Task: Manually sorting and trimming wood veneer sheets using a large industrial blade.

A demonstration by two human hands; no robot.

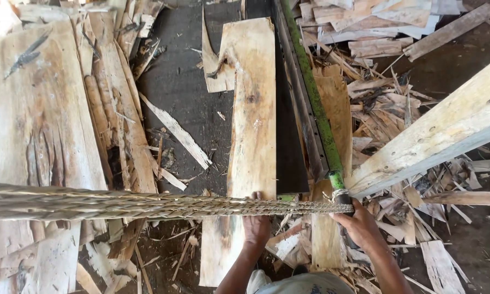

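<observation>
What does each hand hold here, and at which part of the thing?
The left hand presses on the long veneer sheet near its close end. The right hand grips the green lever at its dark lower handle.

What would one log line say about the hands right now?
left hand: pressing veneer sheet | right hand: gripping green lever | rope: stretched across

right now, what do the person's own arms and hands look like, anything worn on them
Both the left hand and the right hand are bare: no gloves, and no rings, watch or wristband that can be made out. Both forearms are bare too, with no sleeves reaching into view. A grey-blue garment edge shows at the bottom between the arms.
</observation>
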